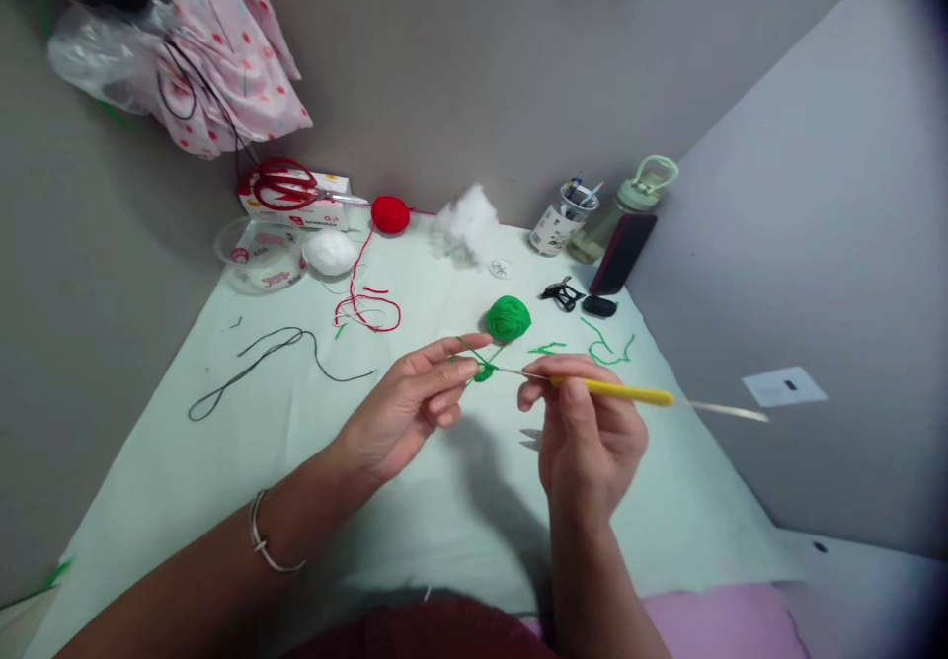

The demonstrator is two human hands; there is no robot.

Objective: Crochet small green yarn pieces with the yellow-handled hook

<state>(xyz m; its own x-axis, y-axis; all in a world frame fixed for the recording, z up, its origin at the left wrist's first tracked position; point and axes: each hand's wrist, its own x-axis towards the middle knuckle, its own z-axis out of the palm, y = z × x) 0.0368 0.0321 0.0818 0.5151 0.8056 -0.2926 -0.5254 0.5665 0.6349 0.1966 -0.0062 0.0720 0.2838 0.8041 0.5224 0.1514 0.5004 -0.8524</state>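
My left hand (415, 397) pinches a small green crochet piece (485, 372) between thumb and fingers, with green yarn running over the raised index finger. My right hand (589, 432) is closed around the yellow handle of a crochet hook (622, 391). Its thin metal shaft points left, and the tip meets the green piece; whether a loop is on it is too small to tell. Just beyond my hands sits a green yarn ball (508, 319), from which a strand leads to the left hand. Partly hidden beside my right hand are pointed metal blades (530, 439).
Red-handled scissors (285, 185) lie on a box at the back left, near a clear plastic container (259, 269). White yarn (331, 252), red yarn (390, 214) and fluffy stuffing (470, 224) line the back. A pen cup (559, 224), bottle (629, 205) and phone (623, 254) stand right.
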